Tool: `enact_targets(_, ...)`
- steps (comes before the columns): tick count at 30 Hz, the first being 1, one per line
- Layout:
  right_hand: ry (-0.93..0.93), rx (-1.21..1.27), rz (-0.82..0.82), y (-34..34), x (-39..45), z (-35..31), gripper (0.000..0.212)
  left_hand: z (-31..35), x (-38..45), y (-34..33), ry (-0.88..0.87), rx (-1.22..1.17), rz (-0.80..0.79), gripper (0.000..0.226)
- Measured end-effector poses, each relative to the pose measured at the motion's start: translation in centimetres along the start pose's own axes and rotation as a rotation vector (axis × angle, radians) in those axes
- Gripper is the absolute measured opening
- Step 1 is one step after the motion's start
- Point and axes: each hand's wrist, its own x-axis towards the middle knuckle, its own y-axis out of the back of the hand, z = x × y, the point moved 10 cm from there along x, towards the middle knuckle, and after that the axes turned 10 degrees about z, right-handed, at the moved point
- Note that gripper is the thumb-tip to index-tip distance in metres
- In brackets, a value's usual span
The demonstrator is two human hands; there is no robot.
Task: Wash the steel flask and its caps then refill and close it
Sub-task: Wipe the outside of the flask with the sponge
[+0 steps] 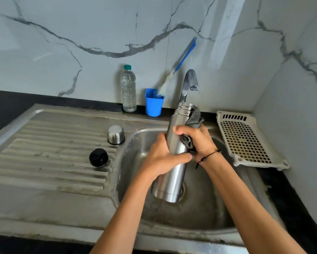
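Steel flask (pixel 172 169) is held nearly upright over the sink (pixel 199 213), w/ its open threaded mouth just in front of the tap (pixel 189 83) and its base above the drain. No cap is fitted.

Left hand (pixel 163 158): wrapped round the middle of the flask from the left, thumb laid across the front; the flask is gripped firmly.

Right hand (pixel 196 140): fingers curled round a grey scrub cloth (pixel 194 120), which is pressed against the flask's upper right side. Part of the cloth is bunched above the hand, near the threads. A black cord bracelet (pixel 209 156) is worn at the right wrist.

Steel cap (pixel 116 134): set mouth-down on the ribbed drainboard (pixel 44 153), left of the basin. Black stopper (pixel 98 158): also on the drainboard, nearer the viewer and slightly left of the steel cap; the two are apart, not touching.

Behind the sink, vs. the marble wall (pixel 62 52): a clear plastic water bottle (pixel 129 88) w/ teal lid, upright, and just right of it a blue cup (pixel 153 105) in which a blue-handled bottle brush (pixel 178 66) is leaned, bristles down. A white perforated plastic tray (pixel 245 140) is placed on the dark counter (pixel 7 101) to the right of the basin, tilted.

No water is seen running from the tap.
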Motion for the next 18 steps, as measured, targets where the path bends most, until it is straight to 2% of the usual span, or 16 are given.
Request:
enact_targets(3,-0.107,-0.019,-0.121,-0.6,0.1,0.9,0.050,-1.3,-0.7,-0.5,0.143,-0.329,-0.135,0.078)
enact_targets(6,-0.185,-0.025,-0.080,-0.5,0.3,2.2,0.065,-2.3,-1.2,-0.8,0.276,-0.380,-0.179,0.081)
enact_targets(8,-0.169,0.023,0.017,0.0,0.4,2.5,0.063,-1.9,-1.0,-0.5,0.258,-0.236,-0.137,0.071)
enact_targets(9,-0.144,0.034,0.079,0.3,0.5,2.3,0.052,-1.3,-0.8,-0.3,0.181,-0.095,-0.095,0.072)
enact_targets(11,-0.083,0.022,0.151,0.5,0.4,1.5,0.030,0.4,-0.8,0.2,-0.023,0.262,0.089,0.080)
enact_targets(12,-0.058,0.019,0.157,0.4,0.3,1.1,0.028,1.2,-1.0,0.7,-0.080,0.351,0.190,0.079)
enact_targets(14,-0.008,0.017,0.122,0.1,0.4,0.1,0.035,1.6,-0.8,1.5,-0.072,0.313,0.241,0.071)
enact_targets(16,-0.020,0.004,0.043,-0.2,0.8,-0.1,0.045,0.2,-0.2,0.9,0.035,0.089,0.063,0.071)
enact_targets(18,-0.089,0.034,-0.054,-0.8,0.9,0.5,0.052,-0.9,-0.8,0.0,0.123,-0.207,-0.130,0.084)
